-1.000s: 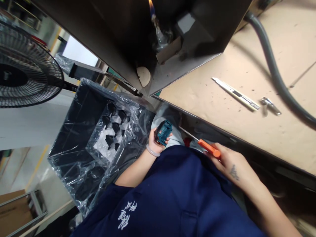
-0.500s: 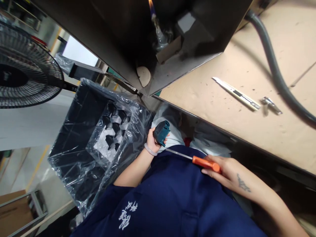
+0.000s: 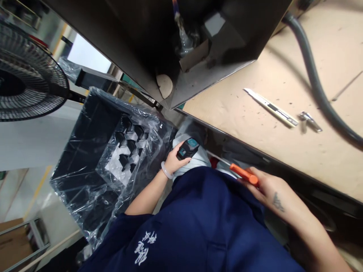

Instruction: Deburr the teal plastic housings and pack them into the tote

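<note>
Closed around a small black and teal plastic part (image 3: 188, 148), my left hand (image 3: 175, 160) is above my lap, with a pale band at the wrist. The exact kind of the part cannot be told. My right hand (image 3: 262, 185) grips an orange-handled tool (image 3: 244, 174) with a thin metal shaft, which looks like a screwdriver. Its shaft points toward the part but stays apart from it, and the tip is hard to make out. Left of my left hand is a bin (image 3: 75, 151) lined with clear plastic, with several black parts (image 3: 131, 146) inside.
On the tan workbench (image 3: 227, 105) lie a utility knife (image 3: 270, 107) and a small metal piece (image 3: 310, 121), near a thick grey hose (image 3: 312, 71). A dark metal booth (image 3: 127, 37) holds a flame (image 3: 176, 5). A black fan (image 3: 28, 75) stands at the left.
My left hand has turned the part over, so a different face with teal patches shows. The orange-handled tool and my right hand have shifted slightly right and up, toward the bench.
</note>
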A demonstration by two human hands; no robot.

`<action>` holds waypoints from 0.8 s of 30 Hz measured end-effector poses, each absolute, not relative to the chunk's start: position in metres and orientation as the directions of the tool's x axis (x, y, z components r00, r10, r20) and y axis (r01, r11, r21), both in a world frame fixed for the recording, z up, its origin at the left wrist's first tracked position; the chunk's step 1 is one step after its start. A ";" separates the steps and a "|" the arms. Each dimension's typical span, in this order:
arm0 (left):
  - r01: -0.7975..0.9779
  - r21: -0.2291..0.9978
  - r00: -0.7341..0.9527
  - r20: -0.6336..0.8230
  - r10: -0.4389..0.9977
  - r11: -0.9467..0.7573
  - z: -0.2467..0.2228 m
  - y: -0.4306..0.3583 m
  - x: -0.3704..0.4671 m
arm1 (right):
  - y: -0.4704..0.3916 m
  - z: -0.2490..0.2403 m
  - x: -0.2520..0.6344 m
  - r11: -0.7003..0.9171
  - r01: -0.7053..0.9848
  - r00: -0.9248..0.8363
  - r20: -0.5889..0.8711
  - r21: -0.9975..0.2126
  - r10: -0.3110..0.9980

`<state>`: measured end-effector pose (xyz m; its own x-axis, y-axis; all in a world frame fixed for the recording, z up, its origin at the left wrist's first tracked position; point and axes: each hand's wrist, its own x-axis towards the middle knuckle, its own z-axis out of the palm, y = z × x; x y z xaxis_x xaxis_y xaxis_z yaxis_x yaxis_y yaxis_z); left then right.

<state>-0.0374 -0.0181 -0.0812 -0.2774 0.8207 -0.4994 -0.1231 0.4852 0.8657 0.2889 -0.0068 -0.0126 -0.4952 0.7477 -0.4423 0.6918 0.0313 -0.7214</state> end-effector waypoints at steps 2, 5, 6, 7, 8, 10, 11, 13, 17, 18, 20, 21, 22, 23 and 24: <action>-0.060 0.871 -0.198 -0.490 0.849 0.488 -0.075 -0.017 -0.039 | -0.006 -0.011 0.290 0.025 0.680 -0.509 -0.447 -0.733 0.736; 0.004 0.874 -0.079 -0.484 0.871 0.486 -0.071 -0.016 -0.041 | -0.006 -0.007 0.291 -0.029 0.569 -0.684 -0.493 -0.822 0.538; 0.020 0.875 -0.047 -0.482 0.875 0.483 -0.071 -0.016 -0.041 | -0.006 -0.007 0.291 -0.035 0.564 -0.693 -0.496 -0.825 0.523; 0.036 0.877 -0.019 -0.478 0.878 0.479 -0.071 -0.016 -0.042 | -0.006 -0.008 0.292 -0.026 0.584 -0.664 -0.495 -0.812 0.560; 0.050 0.878 0.004 -0.476 0.879 0.475 -0.072 -0.017 -0.042 | -0.006 -0.010 0.293 -0.008 0.619 -0.607 -0.485 -0.786 0.630; 0.081 0.885 0.038 -0.462 0.886 0.458 -0.075 -0.020 -0.044 | -0.008 -0.016 0.296 0.021 0.682 -0.500 -0.445 -0.731 0.743; 0.107 0.892 0.052 -0.446 0.894 0.439 -0.076 -0.021 -0.044 | -0.008 -0.019 0.298 0.033 0.690 -0.491 -0.433 -0.723 0.756; 0.200 0.908 0.082 -0.391 0.917 0.369 -0.080 -0.023 -0.046 | -0.009 -0.022 0.300 0.045 0.654 -0.569 -0.451 -0.756 0.688; 0.415 0.889 0.151 -0.274 0.950 0.191 -0.087 -0.023 -0.050 | -0.008 -0.018 0.294 0.025 0.620 -0.639 -0.485 -0.785 0.597; 0.423 0.891 0.166 -0.253 0.953 0.163 -0.088 -0.023 -0.051 | -0.008 -0.015 0.292 0.015 0.632 -0.609 -0.485 -0.775 0.628; 0.423 0.900 0.197 -0.206 0.959 0.106 -0.090 -0.025 -0.053 | -0.010 -0.006 0.289 -0.016 0.636 -0.540 -0.461 -0.771 0.704; 0.434 0.899 0.205 -0.169 0.964 0.066 -0.093 -0.026 -0.055 | -0.011 -0.001 0.290 -0.037 0.621 -0.508 -0.437 -0.783 0.742; 0.515 0.857 0.195 -0.114 0.974 -0.003 -0.096 -0.027 -0.057 | -0.012 0.005 0.293 -0.057 0.600 -0.466 -0.407 -0.798 0.785; 0.590 0.805 0.170 -0.047 0.984 -0.064 -0.101 -0.027 -0.059 | -0.013 0.013 0.301 -0.071 0.581 -0.406 -0.365 -0.811 0.838; 0.642 0.758 0.152 0.023 0.988 -0.116 -0.105 -0.026 -0.061 | -0.014 0.022 0.312 -0.074 0.577 -0.309 -0.301 -0.814 0.902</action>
<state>-0.0608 -0.0262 -0.1053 0.1519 0.9881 0.0232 0.6422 -0.1164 0.7577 0.3122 -0.0140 0.0220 -0.3088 0.9023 -0.3008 0.5767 -0.0739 -0.8136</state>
